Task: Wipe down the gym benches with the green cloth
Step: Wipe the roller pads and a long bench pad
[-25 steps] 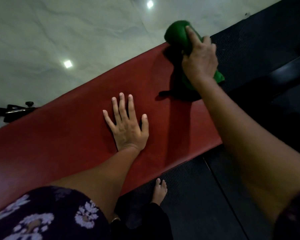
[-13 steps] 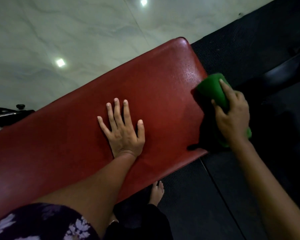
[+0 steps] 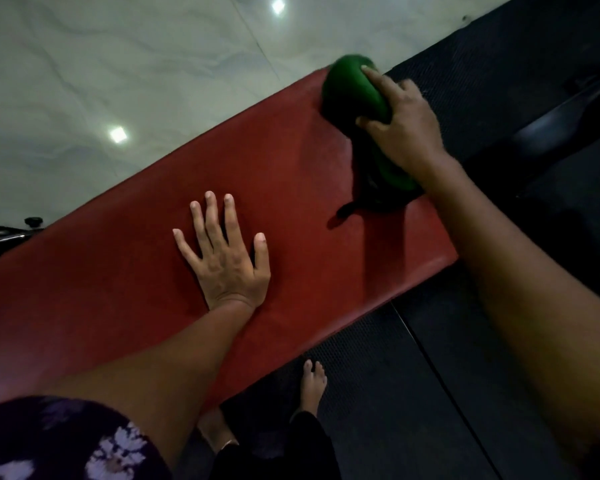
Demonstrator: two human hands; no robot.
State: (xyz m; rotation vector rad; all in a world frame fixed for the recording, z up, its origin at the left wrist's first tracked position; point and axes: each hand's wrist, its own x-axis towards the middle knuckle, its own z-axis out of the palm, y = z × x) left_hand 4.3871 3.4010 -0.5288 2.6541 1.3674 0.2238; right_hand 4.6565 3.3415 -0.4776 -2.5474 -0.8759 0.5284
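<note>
While left hand (image 3: 226, 264) braces, foot (image 3: 313, 385) below bench (image 3: 118, 289).

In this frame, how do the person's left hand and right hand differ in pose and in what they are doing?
The left hand lies flat with fingers spread and straight; the right hand curls round the green cloth.
The left hand holds nothing; the right hand grips the cloth.
The left hand rests mid-pad on the red bench; the right hand is at the bench's far end corner.
Both are bare and over the same bench.
</note>
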